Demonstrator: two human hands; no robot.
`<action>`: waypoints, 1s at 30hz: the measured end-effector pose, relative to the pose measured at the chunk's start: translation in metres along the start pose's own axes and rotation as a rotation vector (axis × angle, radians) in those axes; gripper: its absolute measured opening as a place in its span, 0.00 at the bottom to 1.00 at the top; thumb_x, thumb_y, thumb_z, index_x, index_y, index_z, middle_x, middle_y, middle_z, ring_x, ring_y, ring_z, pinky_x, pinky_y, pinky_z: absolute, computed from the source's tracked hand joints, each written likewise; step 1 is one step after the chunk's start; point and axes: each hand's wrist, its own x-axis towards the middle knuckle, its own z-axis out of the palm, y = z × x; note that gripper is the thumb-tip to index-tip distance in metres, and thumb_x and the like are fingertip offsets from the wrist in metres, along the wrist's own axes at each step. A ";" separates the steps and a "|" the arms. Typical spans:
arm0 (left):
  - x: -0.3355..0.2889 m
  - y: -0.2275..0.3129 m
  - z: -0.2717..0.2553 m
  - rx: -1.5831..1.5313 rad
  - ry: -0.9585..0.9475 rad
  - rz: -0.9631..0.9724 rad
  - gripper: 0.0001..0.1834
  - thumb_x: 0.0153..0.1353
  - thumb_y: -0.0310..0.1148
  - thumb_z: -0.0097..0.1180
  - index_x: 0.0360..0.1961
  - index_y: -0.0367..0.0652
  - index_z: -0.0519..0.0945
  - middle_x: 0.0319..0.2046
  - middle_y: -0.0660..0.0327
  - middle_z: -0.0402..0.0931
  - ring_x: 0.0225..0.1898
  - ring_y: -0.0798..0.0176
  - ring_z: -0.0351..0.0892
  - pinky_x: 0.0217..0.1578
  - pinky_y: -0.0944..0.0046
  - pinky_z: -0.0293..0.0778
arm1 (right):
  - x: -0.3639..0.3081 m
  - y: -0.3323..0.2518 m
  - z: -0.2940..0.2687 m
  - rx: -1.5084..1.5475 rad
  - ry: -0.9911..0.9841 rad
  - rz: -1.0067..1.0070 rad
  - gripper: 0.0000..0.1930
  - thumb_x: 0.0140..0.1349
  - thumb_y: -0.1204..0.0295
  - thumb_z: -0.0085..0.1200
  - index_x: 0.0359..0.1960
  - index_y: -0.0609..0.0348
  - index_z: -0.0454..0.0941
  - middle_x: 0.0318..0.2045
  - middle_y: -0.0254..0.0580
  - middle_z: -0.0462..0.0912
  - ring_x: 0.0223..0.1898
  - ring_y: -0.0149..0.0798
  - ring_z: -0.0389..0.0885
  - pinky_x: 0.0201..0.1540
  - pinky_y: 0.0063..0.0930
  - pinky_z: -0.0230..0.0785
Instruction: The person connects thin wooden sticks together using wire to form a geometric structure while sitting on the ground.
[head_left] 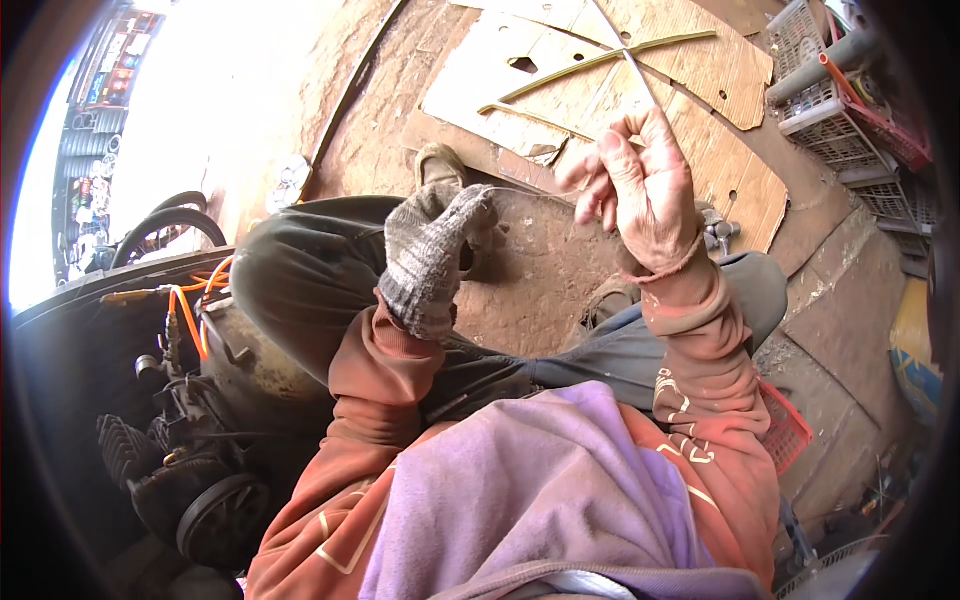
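Observation:
My left hand [430, 255] wears a grey knit glove and is held over my knee, its fingertips bunched together on one end of a thin wire [535, 193]. The wire curves right to my bare right hand [640, 185], which is raised with thumb and fingers pinched on it. A thin pale strand [625, 50] runs up and away from my right fingertips. I sit with dark trousers [300, 270] and an orange-sleeved top, both feet on the brown floor.
An air compressor [215, 400] with orange hoses [190, 305] stands at my left. Cardboard sheets [700, 70] with yellow-green strips [600, 60] lie ahead. Plastic crates [830, 110] are stacked at the upper right, a red basket [785, 430] sits by my right side, and a tyre [165, 225] is at far left.

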 end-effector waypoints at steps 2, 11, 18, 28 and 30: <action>0.000 0.001 -0.002 -0.029 -0.025 0.013 0.13 0.62 0.33 0.60 0.27 0.33 0.77 0.16 0.58 0.74 0.15 0.70 0.67 0.19 0.71 0.62 | 0.001 -0.004 -0.006 -0.037 0.051 0.043 0.08 0.75 0.64 0.43 0.41 0.55 0.65 0.19 0.34 0.78 0.15 0.22 0.72 0.15 0.12 0.59; -0.001 0.000 -0.006 0.015 0.030 -0.012 0.10 0.61 0.31 0.64 0.28 0.35 0.82 0.20 0.61 0.80 0.18 0.73 0.73 0.19 0.73 0.66 | 0.002 -0.004 -0.009 -0.065 0.023 0.006 0.05 0.74 0.69 0.45 0.43 0.56 0.67 0.23 0.30 0.74 0.20 0.20 0.69 0.20 0.12 0.60; 0.000 -0.003 -0.006 -0.027 -0.005 0.031 0.12 0.63 0.35 0.62 0.28 0.36 0.82 0.18 0.63 0.78 0.18 0.74 0.73 0.20 0.73 0.65 | -0.021 0.015 0.019 -0.540 -0.409 -0.204 0.03 0.65 0.80 0.52 0.38 0.61 0.74 0.23 0.42 0.78 0.22 0.34 0.77 0.26 0.27 0.68; -0.002 -0.001 -0.008 0.022 -0.017 0.028 0.12 0.65 0.35 0.60 0.29 0.37 0.83 0.19 0.64 0.79 0.19 0.75 0.74 0.21 0.73 0.67 | -0.024 0.014 0.027 -0.547 -0.399 -0.157 0.05 0.63 0.82 0.54 0.39 0.62 0.74 0.22 0.46 0.79 0.24 0.39 0.81 0.28 0.29 0.70; -0.002 -0.001 -0.006 0.042 -0.009 0.045 0.11 0.63 0.33 0.58 0.28 0.36 0.78 0.18 0.62 0.74 0.18 0.73 0.68 0.21 0.73 0.61 | -0.024 0.013 0.027 -0.542 -0.388 -0.159 0.05 0.63 0.82 0.54 0.39 0.62 0.74 0.22 0.46 0.79 0.24 0.38 0.81 0.28 0.28 0.70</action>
